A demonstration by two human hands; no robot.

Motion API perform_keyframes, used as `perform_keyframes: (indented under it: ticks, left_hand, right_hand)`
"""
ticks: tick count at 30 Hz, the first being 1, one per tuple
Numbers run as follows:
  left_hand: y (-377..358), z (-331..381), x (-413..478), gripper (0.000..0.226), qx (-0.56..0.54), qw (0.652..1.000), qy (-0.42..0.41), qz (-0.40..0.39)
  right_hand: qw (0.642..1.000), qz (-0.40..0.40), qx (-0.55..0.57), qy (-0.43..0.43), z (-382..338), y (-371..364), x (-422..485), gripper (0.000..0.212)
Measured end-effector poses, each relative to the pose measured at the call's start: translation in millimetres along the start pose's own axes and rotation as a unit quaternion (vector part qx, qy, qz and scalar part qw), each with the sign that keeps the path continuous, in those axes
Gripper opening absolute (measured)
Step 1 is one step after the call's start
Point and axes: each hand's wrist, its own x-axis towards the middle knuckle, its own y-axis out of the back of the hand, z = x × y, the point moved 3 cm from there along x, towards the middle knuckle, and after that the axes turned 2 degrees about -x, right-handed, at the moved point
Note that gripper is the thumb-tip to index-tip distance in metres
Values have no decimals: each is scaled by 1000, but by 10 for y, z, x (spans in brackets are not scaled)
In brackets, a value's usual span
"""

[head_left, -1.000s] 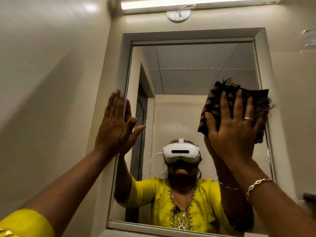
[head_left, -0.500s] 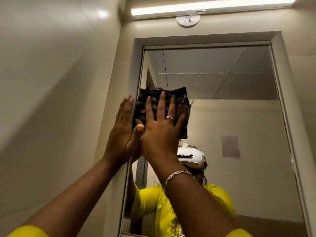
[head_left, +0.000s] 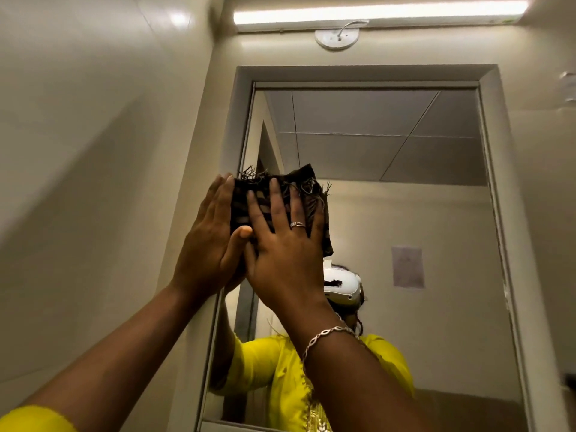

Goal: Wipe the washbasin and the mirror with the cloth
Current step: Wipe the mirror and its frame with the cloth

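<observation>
**Mirror**: tall wall glass in a pale frame, set close to the corner with the left wall.

**Cloth**: dark, checked, with frayed threads along its top. It lies flat against the glass in the upper half of the mirror, at its left edge.

**Right hand**: palm laid on the cloth, fingers straight and spread, pressing it to the glass. The cloth shows above the fingertips and past the little-finger side. It wears a ring, with a chain bracelet at the wrist.

**Left hand**: flat, fingers straight and together, placed over the mirror's left edge and the frame. Its thumb rests on the cloth's left part, touching the right hand. The two hands are side by side and in contact. Neither curls round the cloth.

**Sleeve**: yellow, at the lower left corner of the view.

**Reflection**: a white headset just below the right hand, a yellow garment beneath it, and a paper sheet on the reflected back wall.

**Tube light**: lit, mounted above the mirror's top edge, with a round white fitting just under it.
</observation>
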Motion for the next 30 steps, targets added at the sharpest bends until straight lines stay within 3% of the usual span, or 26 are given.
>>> perform_keyframes:
  ticks: [11,24,30]
  left_hand:
    - [-51,100,-10,91,156,987,0,-39]
    - [-82,-21,-245,80,183,980,5,-75]
    - [-88,-25,-257,81,161,986,-2,-44]
  right_hand:
    - [999,14,-20,-37,730,342,-255,57]
    - [990,31,-103,-96,1744,781,-533,57]
    - [986,61,-101,-119,1768,767,-588,57]
